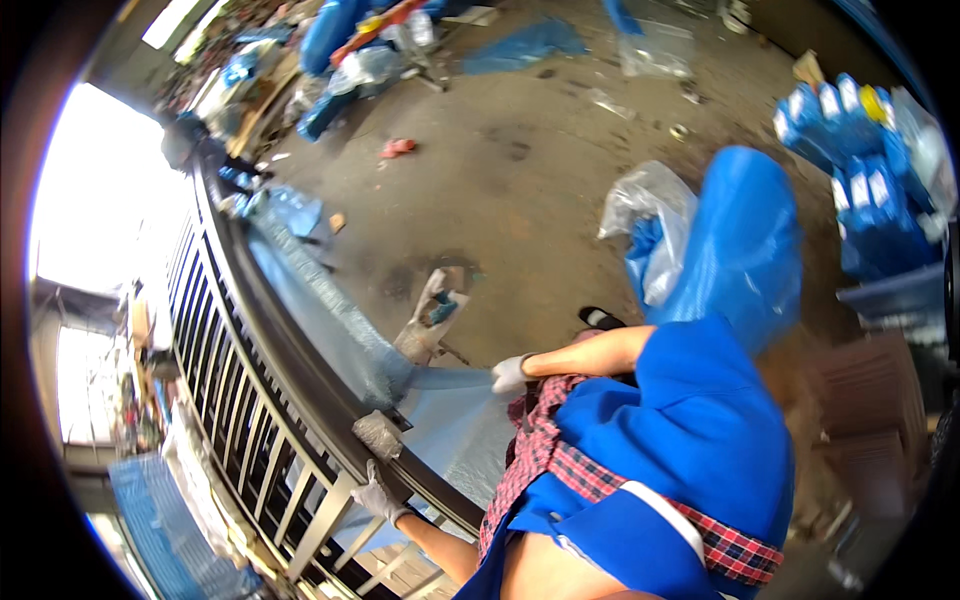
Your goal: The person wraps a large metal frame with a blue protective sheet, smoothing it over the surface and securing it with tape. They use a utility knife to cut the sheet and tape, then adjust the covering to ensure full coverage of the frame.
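My left hand (377,497), in a pale glove, rests on the slatted metal railing (262,385) at its dark top rail, with the fingers apart. Just beyond its fingertips a small clump of clear wrap (378,436) sits on the rail. Near the front of my plaid apron (540,430), my gloved right hand (512,374) is closed at the edge of a bluish translucent plastic film (450,400). That film spreads from there to the railing and runs along its side. My right fingertips are partly hidden.
At the railing's far end another person (190,145) stands bent over. A large blue plastic roll (735,240) with crumpled clear plastic (650,200) stands to my right. Blue packages (860,190) and stacked brown boards (870,410) lie farther right. Scraps (398,147) litter the concrete floor.
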### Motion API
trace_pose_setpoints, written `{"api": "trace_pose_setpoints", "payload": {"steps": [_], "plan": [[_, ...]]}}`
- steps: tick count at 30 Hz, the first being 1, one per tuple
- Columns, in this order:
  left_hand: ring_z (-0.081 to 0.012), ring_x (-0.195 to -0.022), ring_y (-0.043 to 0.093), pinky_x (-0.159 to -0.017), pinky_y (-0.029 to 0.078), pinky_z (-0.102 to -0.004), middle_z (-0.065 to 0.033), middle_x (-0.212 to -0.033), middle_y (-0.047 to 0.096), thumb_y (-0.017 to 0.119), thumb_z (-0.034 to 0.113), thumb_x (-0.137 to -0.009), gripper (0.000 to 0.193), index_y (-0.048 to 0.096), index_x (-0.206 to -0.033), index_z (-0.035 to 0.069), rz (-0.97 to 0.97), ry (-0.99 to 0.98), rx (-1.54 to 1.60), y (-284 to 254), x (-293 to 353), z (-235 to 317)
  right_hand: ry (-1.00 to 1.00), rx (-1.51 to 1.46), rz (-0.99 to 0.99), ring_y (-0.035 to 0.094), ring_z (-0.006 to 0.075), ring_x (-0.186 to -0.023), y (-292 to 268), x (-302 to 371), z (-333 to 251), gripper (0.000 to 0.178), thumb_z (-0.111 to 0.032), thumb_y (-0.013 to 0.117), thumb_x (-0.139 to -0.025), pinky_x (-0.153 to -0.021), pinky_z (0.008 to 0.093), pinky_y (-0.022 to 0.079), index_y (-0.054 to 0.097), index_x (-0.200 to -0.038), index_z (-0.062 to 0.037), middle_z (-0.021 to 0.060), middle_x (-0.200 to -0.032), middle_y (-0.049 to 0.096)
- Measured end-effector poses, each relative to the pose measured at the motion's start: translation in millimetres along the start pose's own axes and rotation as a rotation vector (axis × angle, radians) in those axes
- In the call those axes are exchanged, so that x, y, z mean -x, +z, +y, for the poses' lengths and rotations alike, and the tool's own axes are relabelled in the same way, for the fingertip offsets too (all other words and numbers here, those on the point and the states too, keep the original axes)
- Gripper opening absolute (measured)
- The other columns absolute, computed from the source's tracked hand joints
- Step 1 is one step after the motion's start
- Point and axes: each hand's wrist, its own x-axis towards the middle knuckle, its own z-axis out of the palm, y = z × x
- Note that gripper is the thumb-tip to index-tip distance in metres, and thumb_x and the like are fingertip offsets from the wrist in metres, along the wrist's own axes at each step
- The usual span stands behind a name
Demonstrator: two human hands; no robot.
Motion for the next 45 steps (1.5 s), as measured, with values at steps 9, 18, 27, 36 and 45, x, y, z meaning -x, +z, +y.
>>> {"api": "trace_pose_setpoints", "payload": {"steps": [9, 18, 27, 36, 45], "plan": [[-0.0475, -0.096, 0.058, -0.082, 0.046, -0.0494, -0.0296, -0.096, 0.062, 0.06, 0.062, -0.083, 0.073, 0.057, -0.107, -0.007, -0.01, 0.159, 0.113, -4, 1, 41, 0.37, -0.577, 0.208, 0.056, 0.0231, -0.065, -69, 57, 269, 0.021, -0.028, 0.058, -0.084, -0.056, 0.0392, 0.045, 0.06, -0.085, -0.0067, 0.0062, -0.075, 0.059], [-0.016, -0.078, 0.06, -0.072, 0.048, -0.0311, -0.0048, -0.081, 0.064, 0.047, 0.052, -0.097, 0.052, 0.063, -0.092, 0.003, 0.401, -0.519, 1.006, 15, 126, -95, 0.857, -0.856, 0.149, 0.055, 0.024, -0.062, -126, 219, 400, 0.015, -0.023, 0.052, -0.086, -0.055, 0.0382, 0.046, 0.051, -0.078, -0.0099, 0.0081, -0.073, 0.056], [-0.0195, -0.06, 0.06, -0.052, 0.046, -0.0346, -0.0066, -0.072, 0.063, 0.056, 0.031, -0.085, 0.027, 0.06, -0.08, 0.004, 0.047, -1.006, 1.033, 195, 369, -48, 0.826, -0.803, -0.13, 0.061, 0.0272, -0.075, -212, 135, 378, 0.017, -0.024, 0.053, -0.086, -0.066, 0.0414, 0.052, 0.053, -0.088, -0.0072, 0.0121, -0.086, 0.063], [-0.0243, -0.058, 0.061, -0.05, 0.048, -0.0369, -0.0079, -0.071, 0.061, 0.058, 0.029, -0.089, 0.022, 0.061, -0.086, 0.007, 0.076, -1.02, 1.037, 235, 517, -90, 0.505, -0.773, 0.117, 0.064, 0.023, -0.079, -182, -18, 144, 0.026, -0.027, 0.053, -0.093, -0.066, 0.0349, 0.055, 0.056, -0.107, -0.0052, 0.0091, -0.095, 0.065], [-0.0236, -0.066, 0.063, -0.057, 0.05, -0.0385, -0.0106, -0.076, 0.064, 0.055, 0.034, -0.092, 0.032, 0.065, -0.091, 0.003, 0.062, -1.179, 0.979, 221, 435, -145, 0.579, -0.672, -0.033, 0.06, 0.0338, -0.109, -84, -27, 173, 0.044, -0.028, 0.051, -0.093, -0.082, 0.0456, 0.054, 0.05, -0.126, 0.0015, 0.0175, -0.125, 0.058]]}}
